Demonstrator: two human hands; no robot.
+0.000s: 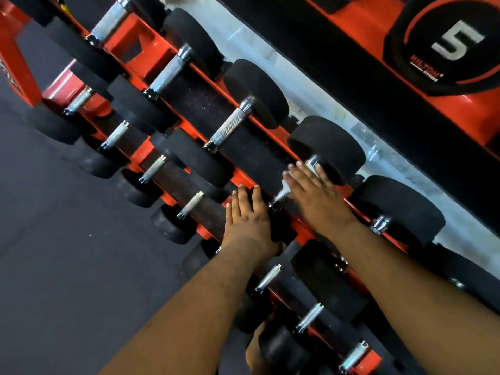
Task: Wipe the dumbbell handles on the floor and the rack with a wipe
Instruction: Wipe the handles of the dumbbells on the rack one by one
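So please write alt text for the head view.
Right hand presses a white wipe on a knurled steel dumbbell handle on the red metal rack; left hand rests flat on its black rubber head.

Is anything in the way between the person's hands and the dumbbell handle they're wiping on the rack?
Nothing visible. The right hand already lies on the dumbbell handle, with a bit of white wipe showing under its fingers. The left hand rests on that dumbbell's near black head.

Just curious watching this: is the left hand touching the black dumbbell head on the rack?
Touching. The head view shows the left hand lying flat with straight fingers on the black dumbbell head, with no gap between them.
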